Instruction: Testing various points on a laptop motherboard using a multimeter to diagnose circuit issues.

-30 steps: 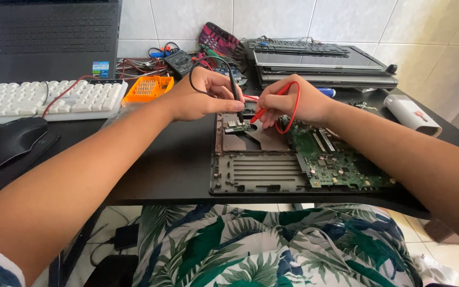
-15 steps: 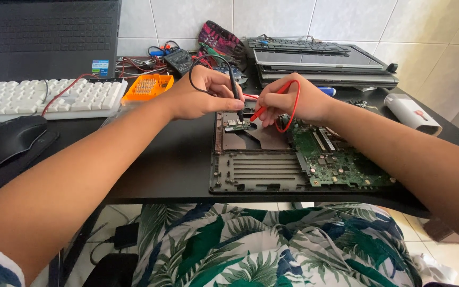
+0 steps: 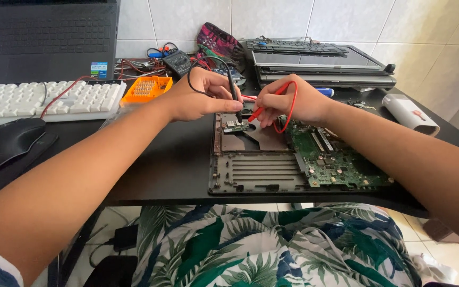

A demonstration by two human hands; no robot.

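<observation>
An opened laptop base (image 3: pixel 256 170) lies on the black desk, with its green circuit board (image 3: pixel 336 159) bared on the right side. My left hand (image 3: pixel 200 95) grips a black test probe (image 3: pixel 235 101) whose tip points down at a small board in the base. My right hand (image 3: pixel 290 101) grips a red test probe (image 3: pixel 256 112) with a red lead looping over the fingers. Both tips meet close together over the upper left part of the base.
A white keyboard (image 3: pixel 43 98) and a black mouse (image 3: pixel 9 141) sit at the left. An orange parts box (image 3: pixel 145 87), a meter (image 3: pixel 179 62) with tangled leads, stacked laptops (image 3: pixel 320 66) and a white cylinder-shaped device (image 3: pixel 410 114) line the back and right. The desk's front edge runs just below the base.
Both hands stay over the laptop base with the probes; they have barely shifted.
</observation>
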